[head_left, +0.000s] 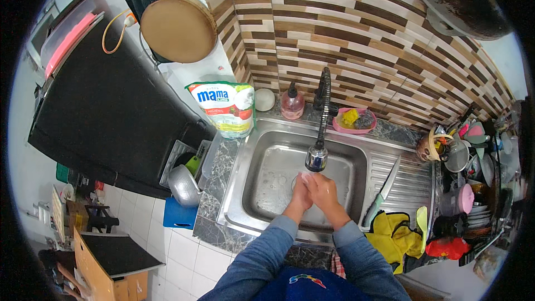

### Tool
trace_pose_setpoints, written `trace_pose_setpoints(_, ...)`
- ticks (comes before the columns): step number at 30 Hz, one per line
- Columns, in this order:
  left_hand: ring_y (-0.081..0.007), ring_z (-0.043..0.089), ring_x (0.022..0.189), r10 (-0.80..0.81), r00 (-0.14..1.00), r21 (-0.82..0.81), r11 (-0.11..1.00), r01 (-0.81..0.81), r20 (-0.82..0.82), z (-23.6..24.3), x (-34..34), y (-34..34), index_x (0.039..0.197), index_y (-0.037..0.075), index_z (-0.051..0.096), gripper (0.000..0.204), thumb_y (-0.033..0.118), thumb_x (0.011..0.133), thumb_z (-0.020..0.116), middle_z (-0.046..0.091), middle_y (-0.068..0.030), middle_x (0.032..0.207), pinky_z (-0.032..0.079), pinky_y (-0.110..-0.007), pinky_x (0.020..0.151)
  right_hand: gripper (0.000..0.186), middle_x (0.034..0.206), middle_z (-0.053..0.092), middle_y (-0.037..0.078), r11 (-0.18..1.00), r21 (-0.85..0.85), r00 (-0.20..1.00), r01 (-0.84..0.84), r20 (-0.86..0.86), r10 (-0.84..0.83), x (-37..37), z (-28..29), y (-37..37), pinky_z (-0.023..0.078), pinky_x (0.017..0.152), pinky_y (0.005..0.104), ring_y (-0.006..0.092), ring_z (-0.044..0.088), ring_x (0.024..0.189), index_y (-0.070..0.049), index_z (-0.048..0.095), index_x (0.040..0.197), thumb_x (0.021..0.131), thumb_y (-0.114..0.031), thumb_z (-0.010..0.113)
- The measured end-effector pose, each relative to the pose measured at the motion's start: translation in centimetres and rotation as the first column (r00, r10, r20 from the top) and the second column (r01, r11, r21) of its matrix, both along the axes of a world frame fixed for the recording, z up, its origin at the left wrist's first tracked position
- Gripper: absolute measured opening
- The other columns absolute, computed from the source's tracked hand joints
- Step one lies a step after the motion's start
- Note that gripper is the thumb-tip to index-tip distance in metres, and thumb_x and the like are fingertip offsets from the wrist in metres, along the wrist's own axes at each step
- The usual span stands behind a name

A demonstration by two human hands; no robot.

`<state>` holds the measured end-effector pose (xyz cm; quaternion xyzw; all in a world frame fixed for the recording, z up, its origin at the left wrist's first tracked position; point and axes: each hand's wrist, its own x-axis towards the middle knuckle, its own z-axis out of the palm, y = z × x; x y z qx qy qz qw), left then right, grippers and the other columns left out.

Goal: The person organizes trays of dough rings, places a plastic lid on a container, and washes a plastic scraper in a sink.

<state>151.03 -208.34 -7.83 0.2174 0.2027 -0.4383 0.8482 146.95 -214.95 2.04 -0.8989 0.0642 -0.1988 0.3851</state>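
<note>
My left hand and my right hand are pressed together over the steel sink, right below the spray head of the black flexible faucet. The fingers of both are closed against each other. Something pale and wet shows at the fingertips, perhaps water; whatever lies between the palms is hidden. Wet spots and droplets mark the basin's bottom. To the right, a knife with a pale green handle lies on the ribbed drainboard.
Behind the sink stand a soap pump bottle, a refill pouch and a pink sponge tray. Yellow-black gloves and a crowded dish rack occupy the right. A saucepan sits left. Another person is at the far lower left.
</note>
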Motion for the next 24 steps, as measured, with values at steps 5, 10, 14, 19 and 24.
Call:
trace_pose_setpoints(5,-0.0213,0.054,0.085,-0.044,0.992,0.069,0.997,0.036,0.116,3.1,1.5,-1.4,0.091,0.005,0.05,0.035,0.032,0.088,0.027,0.055,-0.0083,0.09,0.043,-0.035,0.077,0.014,0.075,0.056,0.022,0.995,0.078,0.996,0.064,0.053,-0.069,-1.7,2.6,-1.8,0.044,0.058,0.0391,0.0374,0.055,0.066,-0.001,0.055,0.087,0.077,-0.008,0.051)
trace_pose_setpoints(10,-0.0204,0.055,0.083,-0.157,0.967,0.169,0.978,0.124,0.199,4.0,1.8,-1.8,0.096,0.004,0.049,0.026,0.021,0.088,0.031,0.056,-0.0086,0.09,0.044,-0.033,0.076,0.019,0.079,0.056,0.023,0.991,-0.01,0.991,0.134,-0.002,-0.134,-2.9,4.8,-2.3,0.045,0.061,0.04,0.0376,0.056,0.071,-0.001,0.053,0.094,0.077,-0.007,0.049)
trace_pose_setpoints(14,-0.0193,0.054,0.083,-0.292,0.921,0.289,0.933,0.215,0.259,1.5,2.7,0.4,0.095,0.004,0.051,0.026,0.021,0.087,0.034,0.056,-0.0092,0.089,0.044,-0.031,0.071,0.018,0.083,0.057,0.022,0.964,0.011,0.956,0.266,0.124,-0.265,-4.2,6.9,-0.8,0.045,0.061,0.0392,0.0372,0.056,0.072,-0.001,0.053,0.094,0.078,-0.006,0.048)
trace_pose_setpoints(19,-0.0211,0.054,0.083,-0.594,0.694,0.757,0.645,0.108,0.408,2.4,0.9,3.1,0.094,0.001,0.054,0.027,0.024,0.081,0.047,0.057,-0.0107,0.089,0.043,-0.03,0.071,0.012,0.077,0.057,0.018,0.912,-0.193,0.932,0.362,0.071,-0.355,-6.3,1.8,-1.7,0.045,0.06,0.0383,0.0342,0.056,0.068,-0.001,0.054,0.089,0.077,-0.002,0.05)
trace_pose_setpoints(24,-0.0231,0.054,0.09,-0.749,0.468,0.869,0.488,-0.088,0.468,3.9,-0.6,6.7,0.099,-0.003,0.055,0.039,0.028,0.075,0.056,0.058,-0.0136,0.096,0.04,-0.03,0.079,0.015,0.077,0.058,0.017,0.859,-0.152,0.851,0.489,0.299,-0.432,-7.6,1.6,0.5,0.045,0.058,0.0383,0.0324,0.057,0.067,-0.004,0.055,0.088,0.081,-0.01,0.044)
